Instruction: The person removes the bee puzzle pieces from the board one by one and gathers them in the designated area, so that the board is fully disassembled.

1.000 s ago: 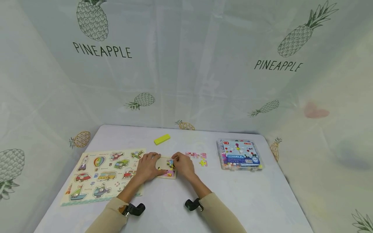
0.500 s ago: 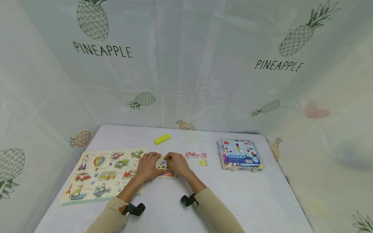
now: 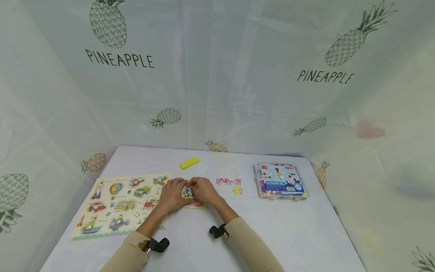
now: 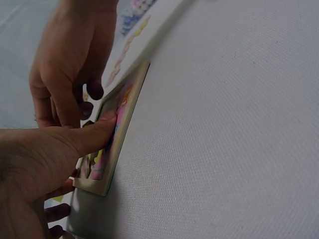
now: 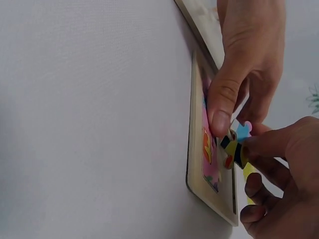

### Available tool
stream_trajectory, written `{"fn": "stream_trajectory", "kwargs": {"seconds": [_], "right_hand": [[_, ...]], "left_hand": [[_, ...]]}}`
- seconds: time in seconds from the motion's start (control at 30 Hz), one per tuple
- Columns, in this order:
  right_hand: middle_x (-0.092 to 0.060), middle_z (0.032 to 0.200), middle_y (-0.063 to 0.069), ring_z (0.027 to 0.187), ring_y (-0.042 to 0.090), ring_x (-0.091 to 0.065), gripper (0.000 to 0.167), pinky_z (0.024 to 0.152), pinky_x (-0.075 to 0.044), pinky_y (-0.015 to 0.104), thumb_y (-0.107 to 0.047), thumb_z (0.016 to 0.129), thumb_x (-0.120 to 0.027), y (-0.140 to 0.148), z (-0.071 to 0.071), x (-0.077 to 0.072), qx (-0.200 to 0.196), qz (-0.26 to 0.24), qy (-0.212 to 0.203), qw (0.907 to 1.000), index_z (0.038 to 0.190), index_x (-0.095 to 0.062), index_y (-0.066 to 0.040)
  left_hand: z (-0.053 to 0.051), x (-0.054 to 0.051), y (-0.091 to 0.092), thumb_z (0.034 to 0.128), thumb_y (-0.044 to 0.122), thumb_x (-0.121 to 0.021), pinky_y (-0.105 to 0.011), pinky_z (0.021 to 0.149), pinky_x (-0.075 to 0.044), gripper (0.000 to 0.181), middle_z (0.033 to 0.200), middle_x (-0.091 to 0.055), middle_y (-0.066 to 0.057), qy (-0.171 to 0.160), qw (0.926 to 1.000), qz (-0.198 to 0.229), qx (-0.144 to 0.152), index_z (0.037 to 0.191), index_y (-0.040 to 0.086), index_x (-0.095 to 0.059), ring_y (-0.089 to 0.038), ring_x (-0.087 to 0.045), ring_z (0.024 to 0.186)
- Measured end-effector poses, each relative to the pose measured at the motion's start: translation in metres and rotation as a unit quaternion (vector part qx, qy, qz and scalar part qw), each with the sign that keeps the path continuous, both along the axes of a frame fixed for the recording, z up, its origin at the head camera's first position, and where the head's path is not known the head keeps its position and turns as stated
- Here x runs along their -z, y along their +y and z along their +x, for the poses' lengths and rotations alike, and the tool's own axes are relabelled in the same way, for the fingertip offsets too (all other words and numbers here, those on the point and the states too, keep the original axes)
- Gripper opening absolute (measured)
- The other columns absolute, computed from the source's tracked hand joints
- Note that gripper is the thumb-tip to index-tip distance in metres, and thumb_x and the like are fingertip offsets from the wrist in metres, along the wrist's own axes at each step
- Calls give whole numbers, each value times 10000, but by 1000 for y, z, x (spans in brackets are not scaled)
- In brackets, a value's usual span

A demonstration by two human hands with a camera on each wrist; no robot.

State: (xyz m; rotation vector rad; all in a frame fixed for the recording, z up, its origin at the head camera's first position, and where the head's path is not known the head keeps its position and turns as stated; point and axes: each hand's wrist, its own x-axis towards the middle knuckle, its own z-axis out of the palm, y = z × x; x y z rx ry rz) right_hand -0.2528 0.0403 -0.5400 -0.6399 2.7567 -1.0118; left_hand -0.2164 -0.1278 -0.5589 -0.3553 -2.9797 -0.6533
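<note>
A small framed puzzle board (image 3: 203, 206) (image 4: 94, 187) (image 5: 193, 149) lies flat on the table. My left hand (image 3: 171, 197) (image 4: 37, 162) (image 5: 254, 45) spans its left side, thumb extended and pressing on the pink pieces near the front edge. Between thumb and fingers, my right hand (image 3: 204, 190) (image 4: 75, 59) (image 5: 294, 181) pinches a blue, yellow and black puzzle piece (image 5: 233, 146), tilted over the board's recess. In the head view the fingers cover part of that piece. Whether it touches the recess, I cannot tell.
At the left lies a large vehicle puzzle board (image 3: 122, 206), close beside my left hand. Several loose pink pieces (image 3: 224, 181) and a yellow one (image 3: 236, 190) lie right of the hands. Behind is a yellow block (image 3: 189, 163); farther right stands a clear plastic box (image 3: 279, 181).
My right hand has moved left across the small board, from its right side toward my left hand, bringing the piece along. My left hand has stayed in place.
</note>
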Motion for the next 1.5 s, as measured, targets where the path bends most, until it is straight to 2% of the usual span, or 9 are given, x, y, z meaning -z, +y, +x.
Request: {"fn": "stream_trajectory", "kwargs": {"seconds": [0.13, 0.43, 0.63, 0.73, 0.83, 1.0, 1.17, 1.33, 1.5], "right_hand": [[-714, 1073, -63, 875, 73, -576, 163, 783, -490, 245, -112, 989, -610, 4, 1, -1, 155, -279, -78, 9995, 1044, -743, -189], [-695, 1136, -8, 765, 83, -535, 206, 603, -456, 219, -151, 1013, -595, 14, 3, -9, 361, -709, -341, 9962, 1138, -759, -161], [-727, 1007, 7, 721, 79, -564, 187, 572, -453, 232, -152, 1002, -607, 27, 7, -9, 631, -1123, -330, 9911, 1096, -767, -132], [-727, 911, 22, 702, 79, -601, 171, 577, -477, 238, -146, 990, -619, 41, 10, -5, 918, -1414, -403, 9849, 1068, -766, -105], [-705, 861, 14, 693, 92, -616, 144, 587, -502, 250, -140, 973, -640, 58, 14, -2, 1294, -1546, -441, 9785, 1029, -761, -85], [-699, 827, 7, 679, 108, -604, 107, 584, -502, 273, -136, 941, -674, 92, 18, 1, 1860, -1278, -186, 9740, 972, -759, -79], [-705, 828, 2, 681, 118, -609, 89, 589, -496, 291, -148, 925, -690, 114, 21, 4, 2305, -805, -76, 9697, 937, -763, -98], [-705, 804, -14, 717, 137, -602, 67, 642, -492, 312, -146, 911, -705, 124, 21, 9, 2388, -465, 115, 9699, 890, -758, -112], [-703, 799, -28, 751, 141, -589, 72, 673, -489, 319, -154, 904, -716, 127, 18, 14, 2396, -146, 433, 9698, 870, -767, -117]], "left_hand": [[1, -1, 0, 761, 532, -837, -639, 1054, -326, 797, 1416, -500, -139, -52, 10000, 25, 23, 1372, 84, -589, -418, -398, 1317], [0, -1, 0, 766, 511, -843, -647, 1056, -320, 796, 1402, -512, -162, -15, 9998, 218, -34, 1376, 86, -559, -443, -399, 1322], [1, -1, 2, 746, 480, -871, -662, 1046, -309, 570, 1340, -539, -150, 84, 9988, 471, -27, 1143, 165, -611, -465, -412, 1296], [1, 1, 2, 745, 481, -868, -675, 1039, -300, 463, 1337, -534, -135, 131, 9986, 503, 51, 1013, 198, -618, -467, -412, 1286], [0, 4, 1, 754, 498, -852, -679, 1023, -303, 440, 1336, -530, -146, 247, 9984, 484, 156, 981, 205, -615, -475, -413, 1273], [0, 5, -3, 762, 480, -848, -680, 1003, -303, 460, 1330, -530, -170, 368, 9974, 578, 240, 1033, 179, -629, -489, -405, 1267], [2, 0, -5, 771, 446, -854, -675, 1006, -302, 450, 1347, -520, -169, 144, 9975, 661, 196, 1055, 174, -635, -487, -398, 1276], [3, -3, -4, 779, 481, -841, -669, 1029, -306, 453, 1358, -519, -147, -33, 9983, 563, 166, 1061, 189, -638, -470, -400, 1293], [3, -2, -3, 775, 502, -838, -678, 1032, -305, 465, 1353, -525, -144, -13, 9983, 550, 193, 1057, 188, -643, -467, -397, 1301]]}}
